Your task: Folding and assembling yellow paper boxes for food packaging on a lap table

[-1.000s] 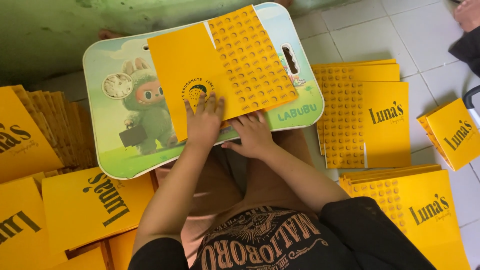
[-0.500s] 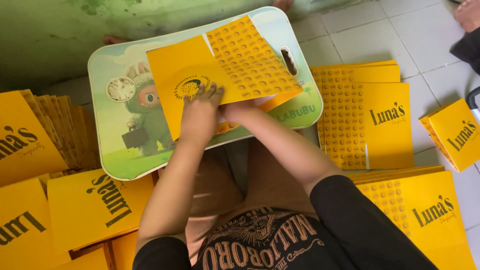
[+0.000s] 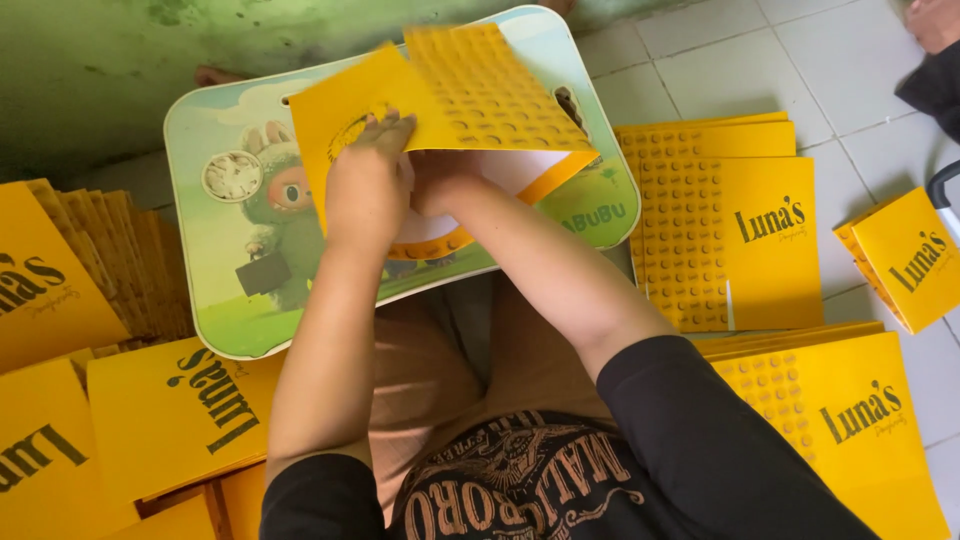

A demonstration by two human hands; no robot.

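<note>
Since the earlier frame, the yellow box blank (image 3: 450, 100) has lifted off the lap table (image 3: 215, 250); its far flap now tilts up, blurred, and the white inside shows underneath. Both hands have moved farther along it.

A person sits on a tiled floor (image 3: 720, 60), seen from above, with the small lap table over their legs. Its top shows a cartoon furry creature on green grass. The box blank sits on the middle of this table, toward its far edge, half plain yellow and half covered in a pattern of small round marks.

Left hand (image 3: 365, 190) lies on top of the plain half, fingers bent down over the card's far edge, pressing or gripping it. Right hand (image 3: 440, 175) reaches in under the raised flap, against the white inside; its fingers are hidden, so I cannot tell whether they grip.

To the right on the floor lie flat stacks (image 3: 730, 230) of the same yellow blanks, and another stack (image 3: 850, 430) lies nearer. A smaller yellow pile (image 3: 905, 260) sits at the far right edge. On the left, folded yellow boxes (image 3: 170, 410) are heaped near a green wall (image 3: 100, 70).
</note>
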